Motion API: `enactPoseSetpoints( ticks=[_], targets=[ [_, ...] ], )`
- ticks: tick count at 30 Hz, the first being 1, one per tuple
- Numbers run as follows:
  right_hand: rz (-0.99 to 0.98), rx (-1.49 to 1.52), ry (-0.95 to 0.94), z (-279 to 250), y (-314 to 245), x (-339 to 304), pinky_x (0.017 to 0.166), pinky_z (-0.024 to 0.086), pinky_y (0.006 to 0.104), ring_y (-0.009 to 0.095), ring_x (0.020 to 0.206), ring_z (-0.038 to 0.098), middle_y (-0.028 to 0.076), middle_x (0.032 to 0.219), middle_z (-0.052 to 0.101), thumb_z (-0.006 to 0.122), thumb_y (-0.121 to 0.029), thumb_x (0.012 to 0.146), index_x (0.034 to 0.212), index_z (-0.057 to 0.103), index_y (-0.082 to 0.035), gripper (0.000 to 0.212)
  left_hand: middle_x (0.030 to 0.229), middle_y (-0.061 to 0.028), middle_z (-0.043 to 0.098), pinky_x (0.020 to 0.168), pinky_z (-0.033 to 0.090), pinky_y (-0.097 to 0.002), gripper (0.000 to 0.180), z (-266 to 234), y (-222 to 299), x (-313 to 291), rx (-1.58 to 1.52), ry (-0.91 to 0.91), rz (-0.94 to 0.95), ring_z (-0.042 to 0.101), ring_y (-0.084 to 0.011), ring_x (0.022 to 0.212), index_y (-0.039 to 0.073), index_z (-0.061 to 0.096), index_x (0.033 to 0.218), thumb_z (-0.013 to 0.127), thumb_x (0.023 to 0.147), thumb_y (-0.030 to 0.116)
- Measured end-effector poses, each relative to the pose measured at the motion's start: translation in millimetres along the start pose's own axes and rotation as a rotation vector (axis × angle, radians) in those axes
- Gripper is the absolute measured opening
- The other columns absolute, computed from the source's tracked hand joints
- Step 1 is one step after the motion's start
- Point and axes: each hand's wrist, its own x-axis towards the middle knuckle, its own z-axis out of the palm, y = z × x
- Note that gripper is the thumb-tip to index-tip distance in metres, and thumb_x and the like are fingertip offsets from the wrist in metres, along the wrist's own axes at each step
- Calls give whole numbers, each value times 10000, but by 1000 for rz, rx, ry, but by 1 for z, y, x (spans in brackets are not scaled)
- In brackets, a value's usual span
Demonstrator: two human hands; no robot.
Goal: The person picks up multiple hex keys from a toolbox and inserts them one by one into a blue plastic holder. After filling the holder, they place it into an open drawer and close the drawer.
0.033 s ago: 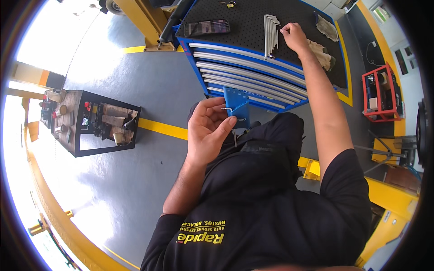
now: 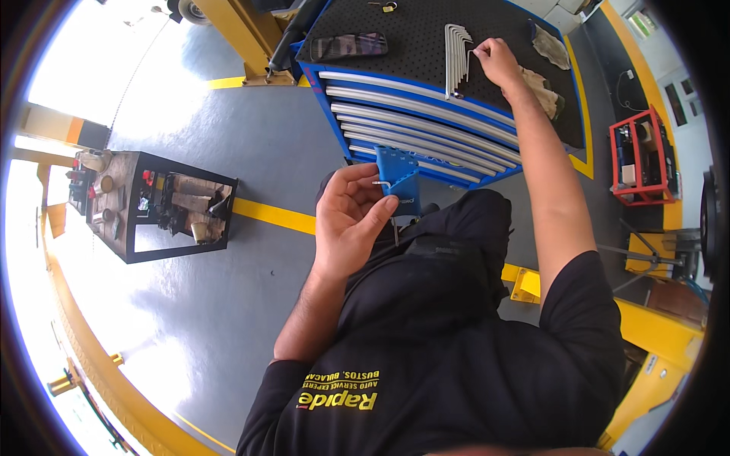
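Note:
My left hand (image 2: 351,216) is closed on a blue hex key holder (image 2: 398,181), gripping it between thumb and fingers in front of my body. A bent silver hex key (image 2: 383,184) sits in the holder, its shank showing below. On the black top of the tool cabinet, several L-shaped hex keys (image 2: 455,61) lie side by side, stepped by length. My right hand (image 2: 498,62) reaches out to the right end of that row. Its fingertips are pinched on the short bent end of a small hex key, partly hidden by the fingers.
The blue cabinet has silver drawer fronts (image 2: 418,121). On its top lie a dark patterned case (image 2: 348,46), a small padlock (image 2: 389,7) and cloth gloves (image 2: 540,91). A cluttered workbench cart (image 2: 182,254) stands left, a red rack (image 2: 644,199) right. A yellow lift post (image 2: 247,34) rises behind.

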Motion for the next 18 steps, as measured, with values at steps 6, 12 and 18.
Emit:
enactPoseSetpoints(
  ticks=[6, 12, 18],
  targets=[
    [282, 601, -52, -34, 7, -14, 726, 607, 276, 152, 833, 779, 75, 924, 753, 698, -130, 980, 999, 683, 8, 140, 1240, -150, 659, 1002, 580, -336, 428, 2, -1, -1, -12, -18, 23, 682, -181, 1116, -32, 514, 1349, 702, 967, -72],
    [192, 745, 197, -90, -39, -47, 698, 587, 254, 127, 786, 734, 77, 932, 754, 695, -96, 977, 1073, 716, 22, 154, 1250, -142, 660, 979, 581, -321, 444, 12, 2, -7, -11, -80, 53, 684, -179, 1104, -29, 516, 1351, 709, 954, -82],
    [-52, 897, 252, -178, -131, -144, 757, 577, 253, 143, 827, 724, 92, 917, 754, 635, -20, 992, 1150, 752, 35, 204, 1246, -152, 686, 944, 594, -323, 455, 26, 8, -21, 97, -140, 132, 712, -196, 1073, -34, 529, 1356, 711, 943, -89]
  ],
)
